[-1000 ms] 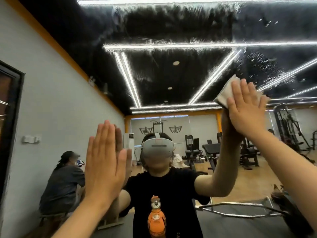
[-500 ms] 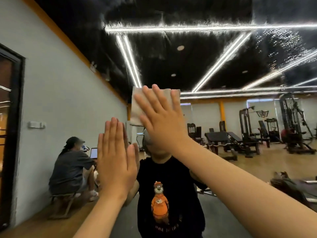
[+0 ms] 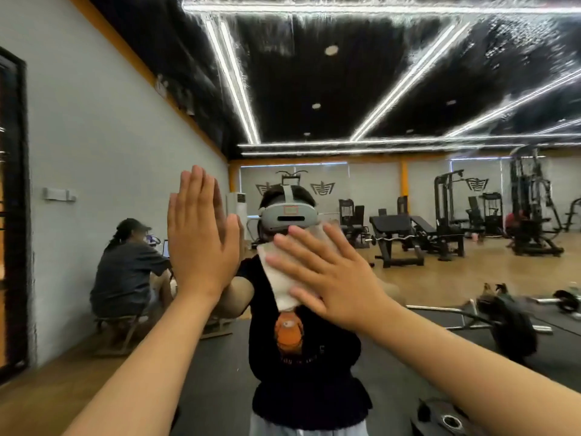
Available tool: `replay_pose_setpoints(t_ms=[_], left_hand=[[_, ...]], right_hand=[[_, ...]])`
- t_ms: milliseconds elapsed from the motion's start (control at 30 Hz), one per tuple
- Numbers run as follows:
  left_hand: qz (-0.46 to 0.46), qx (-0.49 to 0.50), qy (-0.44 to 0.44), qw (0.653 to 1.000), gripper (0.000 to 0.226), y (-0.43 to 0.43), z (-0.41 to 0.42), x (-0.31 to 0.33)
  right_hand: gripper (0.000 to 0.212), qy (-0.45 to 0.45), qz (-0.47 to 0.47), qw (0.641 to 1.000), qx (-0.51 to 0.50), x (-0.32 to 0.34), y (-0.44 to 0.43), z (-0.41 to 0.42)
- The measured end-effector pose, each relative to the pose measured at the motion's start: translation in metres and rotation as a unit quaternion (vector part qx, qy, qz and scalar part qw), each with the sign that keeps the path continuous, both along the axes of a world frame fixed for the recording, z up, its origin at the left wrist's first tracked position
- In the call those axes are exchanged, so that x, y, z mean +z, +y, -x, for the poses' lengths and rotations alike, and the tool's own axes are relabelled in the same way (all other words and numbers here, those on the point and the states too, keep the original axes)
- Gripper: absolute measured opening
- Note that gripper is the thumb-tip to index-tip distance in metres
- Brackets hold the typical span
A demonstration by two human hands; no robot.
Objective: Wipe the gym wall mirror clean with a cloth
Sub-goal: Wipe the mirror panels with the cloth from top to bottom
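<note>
The wall mirror fills the whole view and reflects the gym and me. My right hand lies flat, fingers straight and spread, pressing a pale folded cloth against the glass at centre. Most of the cloth is hidden under the palm; its left edge and lower corner show. My left hand is flat against the mirror to the left, fingers straight and together, holding nothing. Streaky smears show on the upper glass over the reflected dark ceiling.
Reflected in the mirror: a person seated on a low stool at left by a grey wall, weight benches and cable machines at right, a barbell on the dark mat.
My right hand has slid the cloth from upper right across to centre and then down the glass. The left hand stayed flat on the mirror. The view has tilted down slightly.
</note>
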State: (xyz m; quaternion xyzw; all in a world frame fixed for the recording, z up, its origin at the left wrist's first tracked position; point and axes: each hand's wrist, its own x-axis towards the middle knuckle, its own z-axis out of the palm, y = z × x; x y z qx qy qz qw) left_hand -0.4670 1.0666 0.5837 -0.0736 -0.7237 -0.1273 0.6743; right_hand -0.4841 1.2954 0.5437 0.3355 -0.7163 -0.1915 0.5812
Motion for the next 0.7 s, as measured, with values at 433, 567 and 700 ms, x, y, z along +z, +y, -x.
replay_pose_setpoints(t_ms=[433, 567, 700], left_hand=[[-0.006, 0.022, 0.01, 1.0, 0.067, 0.0, 0.005, 0.0], [-0.01, 0.023, 0.013, 1.0, 0.066, 0.001, 0.004, 0.0], [-0.013, 0.032, 0.011, 0.999, 0.066, 0.004, 0.003, 0.0]], right_hand=[[0.058, -0.011, 0.274, 0.961, -0.019, 0.175, 0.048, 0.006], [0.058, 0.005, 0.246, 0.969, -0.005, 0.128, 0.046, 0.006], [0.057, 0.02, 0.2, 0.98, -0.006, 0.05, 0.049, 0.003]])
